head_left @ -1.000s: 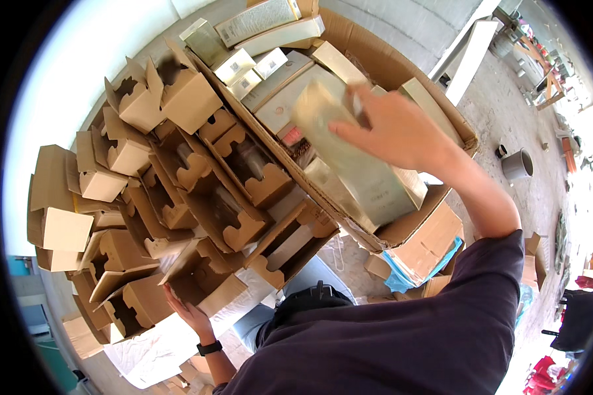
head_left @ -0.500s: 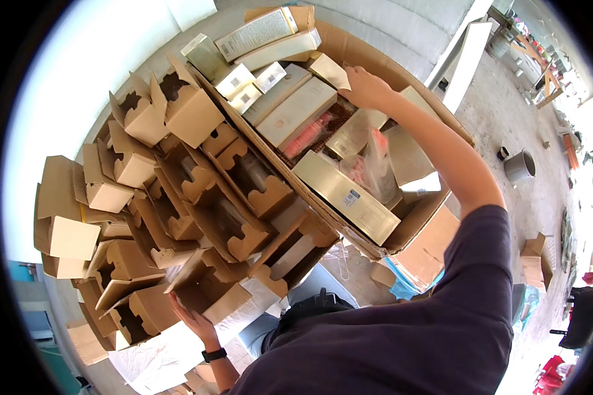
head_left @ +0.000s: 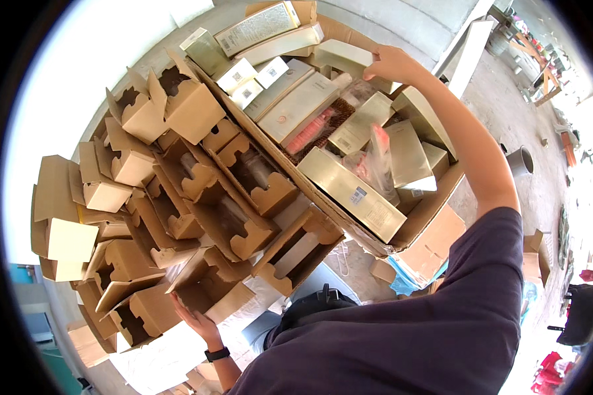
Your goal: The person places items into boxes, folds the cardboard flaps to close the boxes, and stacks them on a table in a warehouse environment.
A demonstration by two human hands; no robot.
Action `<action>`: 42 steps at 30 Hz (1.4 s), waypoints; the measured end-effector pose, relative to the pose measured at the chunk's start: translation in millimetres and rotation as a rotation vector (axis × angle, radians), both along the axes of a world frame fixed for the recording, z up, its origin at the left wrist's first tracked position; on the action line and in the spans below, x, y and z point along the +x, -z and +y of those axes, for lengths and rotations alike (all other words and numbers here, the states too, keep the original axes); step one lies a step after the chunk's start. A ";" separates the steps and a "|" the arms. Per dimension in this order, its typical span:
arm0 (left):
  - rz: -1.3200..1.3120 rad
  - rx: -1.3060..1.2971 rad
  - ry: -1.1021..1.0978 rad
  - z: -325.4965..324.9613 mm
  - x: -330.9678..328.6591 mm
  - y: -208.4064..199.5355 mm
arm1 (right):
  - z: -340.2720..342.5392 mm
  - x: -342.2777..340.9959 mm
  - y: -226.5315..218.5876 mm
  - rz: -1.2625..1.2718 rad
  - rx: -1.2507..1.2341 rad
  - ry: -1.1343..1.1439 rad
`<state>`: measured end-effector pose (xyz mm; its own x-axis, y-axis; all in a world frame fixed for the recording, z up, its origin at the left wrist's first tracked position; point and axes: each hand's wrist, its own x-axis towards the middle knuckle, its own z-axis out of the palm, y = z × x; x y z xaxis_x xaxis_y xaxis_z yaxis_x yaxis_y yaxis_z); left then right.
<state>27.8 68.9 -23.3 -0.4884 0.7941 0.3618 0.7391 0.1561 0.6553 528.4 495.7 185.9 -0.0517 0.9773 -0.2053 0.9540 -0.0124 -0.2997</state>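
Note:
At the far side of a large cardboard carton point(head_left: 369, 245), my right hand point(head_left: 396, 66) is closed on the right end of a pale gold box point(head_left: 344, 55). Its fingertips are partly hidden by the hand itself. Below it in the carton lie other gold boxes point(head_left: 352, 195), a clear plastic bag point(head_left: 381, 168) and a pink netted item point(head_left: 311, 130). At the lower left, my left hand point(head_left: 201, 324) lies with fingers stretched along the side of an open brown cardboard box point(head_left: 201, 289). Inside, that box looks bare.
Several open brown boxes with notched inserts point(head_left: 234, 220) crowd the left, some with clear bottle-like items inside. Gold boxes point(head_left: 260, 29) are piled on the large carton's far left corner. A grey bucket point(head_left: 520, 161) stands on the floor at right.
My right hand has moved slightly right and away from me with the gold box, which now shows more of its length. My left hand stays against the brown box.

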 end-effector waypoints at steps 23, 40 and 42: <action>-0.021 -0.004 -0.004 -4.9 -3.4 0.1 | 101.3 -8.6 177.9 -0.371 0.313 -0.469; 0.025 -0.100 -0.049 -5.4 -0.4 -3.2 | 162.4 -15.9 185.1 -0.259 -0.133 -0.308; 0.040 -0.108 -0.039 -7.0 -1.9 -2.2 | 171.9 -10.4 205.3 -0.134 0.028 -0.279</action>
